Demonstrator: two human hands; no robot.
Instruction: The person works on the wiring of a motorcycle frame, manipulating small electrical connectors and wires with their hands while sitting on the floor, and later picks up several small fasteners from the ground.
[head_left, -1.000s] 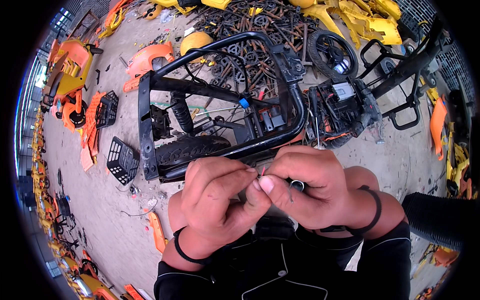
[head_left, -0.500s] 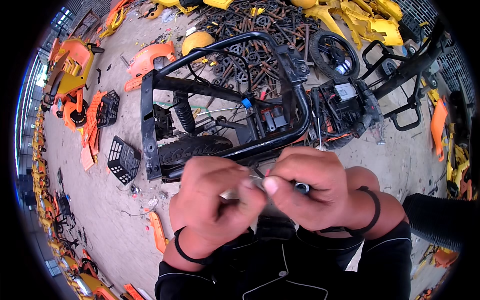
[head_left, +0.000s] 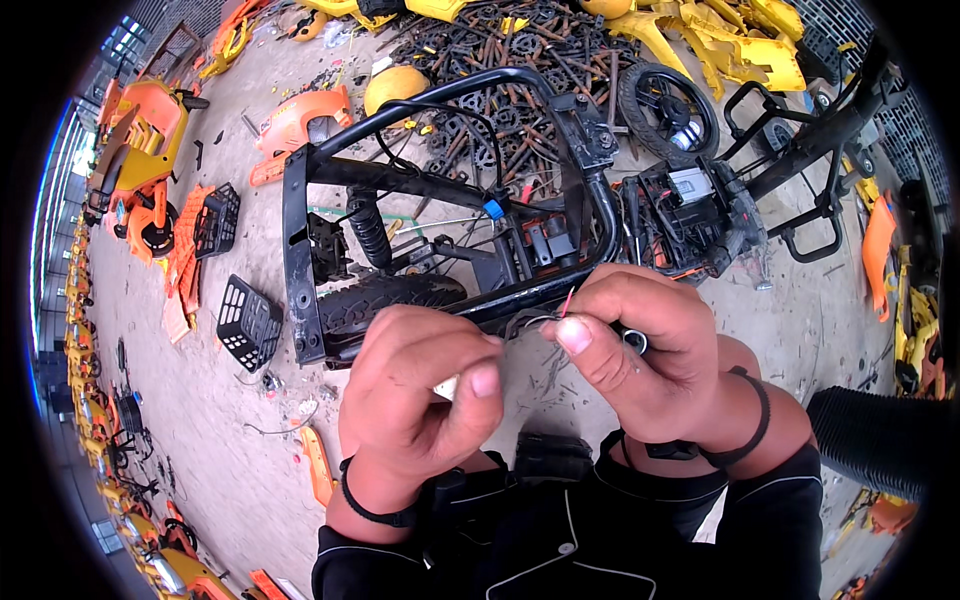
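Glossy black metal frame [head_left: 560, 90], matt rubber tyre [head_left: 385, 298], probably rough concrete floor [head_left: 200, 430].

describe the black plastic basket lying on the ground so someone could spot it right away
Start at the big black tube frame lying on the concrete in front of the hands. Just off its lower left corner lies the basket, a black lattice box tipped on its side. A second basket lies farther up, against orange panels; this one lies alone.

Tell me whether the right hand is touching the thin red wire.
Touching. The head view shows the right hand pinching the thin red wire between thumb and forefinger, its tip poking up above the fingers.
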